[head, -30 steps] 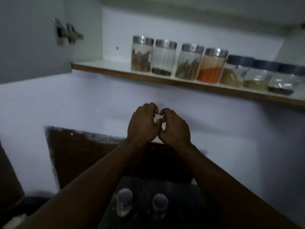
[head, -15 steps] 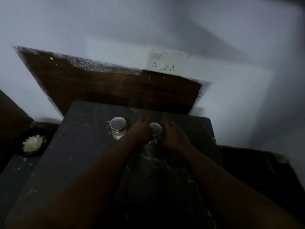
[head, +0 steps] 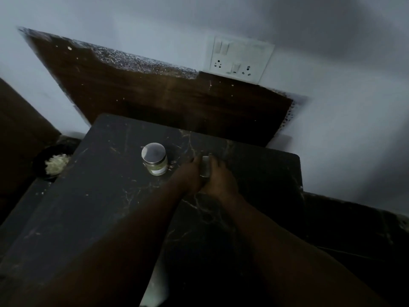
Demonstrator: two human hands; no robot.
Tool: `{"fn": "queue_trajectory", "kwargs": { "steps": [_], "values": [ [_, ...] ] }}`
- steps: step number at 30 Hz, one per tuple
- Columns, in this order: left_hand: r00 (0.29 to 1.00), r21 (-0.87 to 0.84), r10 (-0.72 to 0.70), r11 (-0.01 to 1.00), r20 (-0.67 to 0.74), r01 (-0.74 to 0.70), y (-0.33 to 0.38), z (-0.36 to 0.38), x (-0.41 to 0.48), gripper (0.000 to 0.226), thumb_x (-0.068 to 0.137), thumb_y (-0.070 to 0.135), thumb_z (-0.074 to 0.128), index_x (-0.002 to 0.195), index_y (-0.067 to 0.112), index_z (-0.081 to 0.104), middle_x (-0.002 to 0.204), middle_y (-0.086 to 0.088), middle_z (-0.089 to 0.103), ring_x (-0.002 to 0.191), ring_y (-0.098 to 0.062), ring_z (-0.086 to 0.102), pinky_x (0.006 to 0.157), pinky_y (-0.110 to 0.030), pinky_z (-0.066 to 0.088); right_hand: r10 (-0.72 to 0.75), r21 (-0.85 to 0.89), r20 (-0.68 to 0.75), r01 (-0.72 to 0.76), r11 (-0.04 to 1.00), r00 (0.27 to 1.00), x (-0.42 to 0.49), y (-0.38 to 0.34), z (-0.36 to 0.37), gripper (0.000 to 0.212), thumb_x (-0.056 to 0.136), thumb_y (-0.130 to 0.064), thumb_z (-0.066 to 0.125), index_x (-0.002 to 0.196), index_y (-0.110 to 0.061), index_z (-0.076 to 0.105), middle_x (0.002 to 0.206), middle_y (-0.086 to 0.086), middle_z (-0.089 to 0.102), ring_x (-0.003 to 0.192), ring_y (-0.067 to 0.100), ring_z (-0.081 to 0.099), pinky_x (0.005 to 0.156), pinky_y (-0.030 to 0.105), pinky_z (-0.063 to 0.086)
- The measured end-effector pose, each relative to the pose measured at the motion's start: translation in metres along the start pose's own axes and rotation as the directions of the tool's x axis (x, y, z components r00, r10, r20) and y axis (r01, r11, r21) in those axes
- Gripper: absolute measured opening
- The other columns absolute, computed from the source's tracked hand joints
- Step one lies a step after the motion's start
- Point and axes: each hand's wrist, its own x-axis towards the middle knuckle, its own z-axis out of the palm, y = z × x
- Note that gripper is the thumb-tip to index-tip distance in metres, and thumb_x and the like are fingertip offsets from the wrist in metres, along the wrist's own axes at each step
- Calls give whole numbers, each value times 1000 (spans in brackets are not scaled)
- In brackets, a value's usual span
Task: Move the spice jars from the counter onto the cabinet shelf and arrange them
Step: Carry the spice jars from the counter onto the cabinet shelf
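Two spice jars with silver lids are on the dark marble counter (head: 106, 196). The left jar (head: 155, 159) stands free, pale contents showing through its glass. The right jar (head: 205, 166) is clasped between both my hands: my left hand (head: 190, 176) wraps its left side, my right hand (head: 219, 179) its right side. Only a strip of its lid and side shows between my fingers. Whether it is lifted or resting on the counter I cannot tell. The cabinet shelf is out of view.
A dark wooden board (head: 168, 103) leans against the white wall behind the counter. A switch and socket plate (head: 239, 58) sits on the wall above it. A black bowl (head: 52, 162) with pale shredded food lies left of the counter.
My view dropped from the shelf to the counter. Both hands came down from in front of the wall and closed around the right jar.
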Motion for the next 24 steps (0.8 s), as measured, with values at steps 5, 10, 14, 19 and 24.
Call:
{"fn": "queue_trajectory", "kwargs": {
  "steps": [5,10,14,19,24],
  "values": [
    [994,-23,30,999,-101,-33,3,-9,-18,100,85,24,71,162,19,9,157,-16,40,138,-32,47,111,-37,39,-64,95,-104,74,993,993,-2,7,-4,81,78,-44,77,148,-36,37,150,0,46,135,23,49,105,40,44],
    [957,-31,99,993,-273,-112,10,-54,-44,88,89,27,68,161,25,16,156,-13,41,137,-31,48,107,-39,41,-126,268,-209,180,946,970,-6,-24,-39,72,76,-59,74,137,-38,42,140,-4,52,123,14,55,86,24,40],
    [920,-81,135,981,-368,-176,17,-104,-63,98,76,40,80,157,36,24,149,-6,45,124,-26,57,97,-34,47,-225,300,-345,335,893,911,-15,-59,-78,71,76,-54,77,137,-39,43,138,-9,48,119,6,53,84,17,45],
    [789,-125,277,906,-549,-405,30,-179,-89,76,76,45,80,143,37,45,134,9,54,119,-9,57,95,-38,56,-286,314,-560,518,795,778,-33,-117,-137,59,79,-52,71,132,-35,51,131,-11,52,115,7,55,91,27,53],
    [655,-101,340,836,-675,-539,36,-261,-119,58,77,41,71,133,35,56,127,10,54,106,2,61,87,-30,57,-261,334,-710,639,693,654,-50,-191,-195,56,80,-55,66,129,-30,54,124,-14,60,109,3,58,86,9,44]
  ]
}}
